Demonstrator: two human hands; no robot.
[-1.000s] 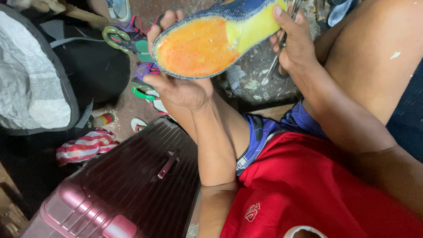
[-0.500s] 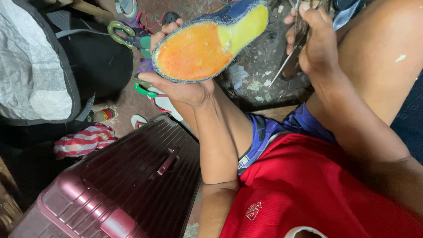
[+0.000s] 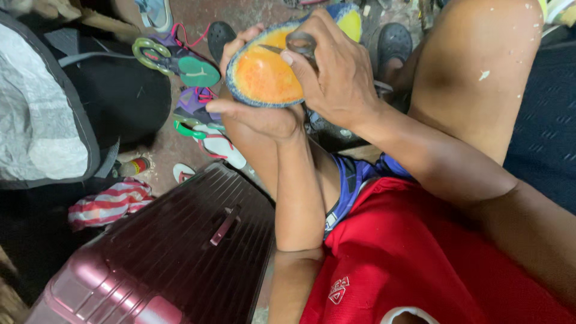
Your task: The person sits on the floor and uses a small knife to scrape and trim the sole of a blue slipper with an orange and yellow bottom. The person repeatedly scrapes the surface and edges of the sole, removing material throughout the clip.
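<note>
- Your left hand (image 3: 258, 114) cups the shoe sole (image 3: 264, 75) from below, fingers curled over its far edge and thumb along the near rim, clamped on it with the orange face turned up.
- The shoe sole sits raised above your lap, its yellow end hidden behind your right hand.
- Your right hand (image 3: 336, 78) lies across the top of the sole, fingers closed on a metal tool (image 3: 300, 43) whose tip touches the orange face.
- A maroon suitcase (image 3: 174, 258) lies on the floor beside your left leg.
- Green-handled scissors (image 3: 153, 54) and loose sandals (image 3: 216, 141) lie on the floor beyond it.
</note>
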